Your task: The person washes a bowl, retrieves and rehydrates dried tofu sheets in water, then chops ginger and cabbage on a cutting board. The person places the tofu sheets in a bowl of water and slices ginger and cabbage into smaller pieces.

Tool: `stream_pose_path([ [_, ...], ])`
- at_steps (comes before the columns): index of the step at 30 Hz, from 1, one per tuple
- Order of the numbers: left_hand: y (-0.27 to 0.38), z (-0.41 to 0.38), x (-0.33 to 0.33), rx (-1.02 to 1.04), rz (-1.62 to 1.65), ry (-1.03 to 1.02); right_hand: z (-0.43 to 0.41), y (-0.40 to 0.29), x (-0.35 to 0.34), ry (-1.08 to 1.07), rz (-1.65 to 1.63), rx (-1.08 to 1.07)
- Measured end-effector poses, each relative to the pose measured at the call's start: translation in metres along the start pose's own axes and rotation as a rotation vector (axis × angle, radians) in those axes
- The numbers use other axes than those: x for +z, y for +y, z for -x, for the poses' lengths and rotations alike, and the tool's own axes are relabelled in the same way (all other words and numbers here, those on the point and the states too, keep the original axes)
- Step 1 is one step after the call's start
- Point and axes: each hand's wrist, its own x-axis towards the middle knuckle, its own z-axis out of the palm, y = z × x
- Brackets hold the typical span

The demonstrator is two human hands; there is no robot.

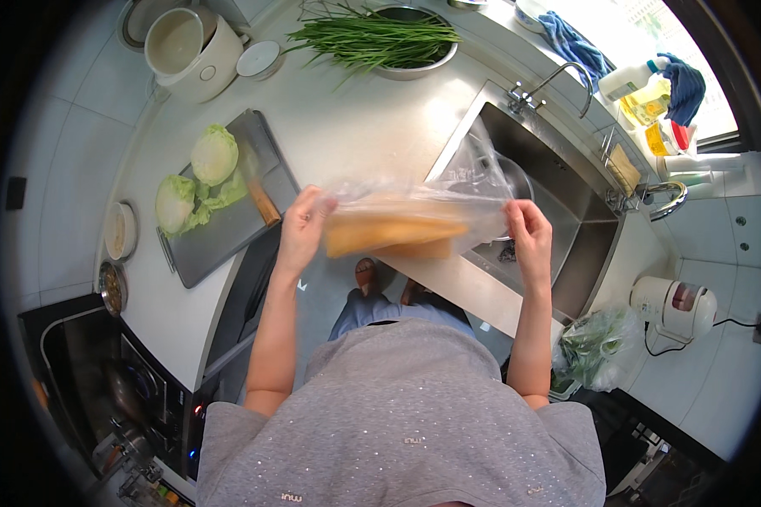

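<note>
A clear plastic bag point(412, 198) is stretched between my two hands, above the counter's front edge and the sink's near corner. Inside it lie flat yellow-orange pieces point(396, 236), blurred, so I cannot tell what food they are. My left hand point(304, 222) pinches the bag's left end. Its right side is gripped by the fingers of my right hand point(530, 231). To the left, a grey cutting board point(228, 244) carries two pale green lettuce or cabbage halves point(214, 154), loose leaves point(219, 196) and a knife with a wooden handle point(264, 203).
Long green stalks point(374, 38) fill a metal bowl point(412, 71) at the back. A stainless sink point(567, 253) with a faucet point(564, 73) lies right. White rice cooker point(193, 57), small bowls point(120, 231), gas stove point(114, 374), bagged greens point(593, 348) and a white kettle-like appliance point(672, 304) stand around.
</note>
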Motion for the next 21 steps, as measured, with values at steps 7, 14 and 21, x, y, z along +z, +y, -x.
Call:
stream_pose_path([
  [7,0.022,0.005,0.009,0.329,-0.121,0.079,0.032,-0.051,0.033,0.116,0.493,-0.499],
  [14,0.032,-0.002,0.018,0.282,0.186,-0.064,0.040,-0.077,0.084,-0.203,0.485,-0.755],
  [21,0.031,-0.012,-0.008,0.369,0.417,-0.016,0.049,-0.050,0.068,-0.310,0.778,-0.501],
])
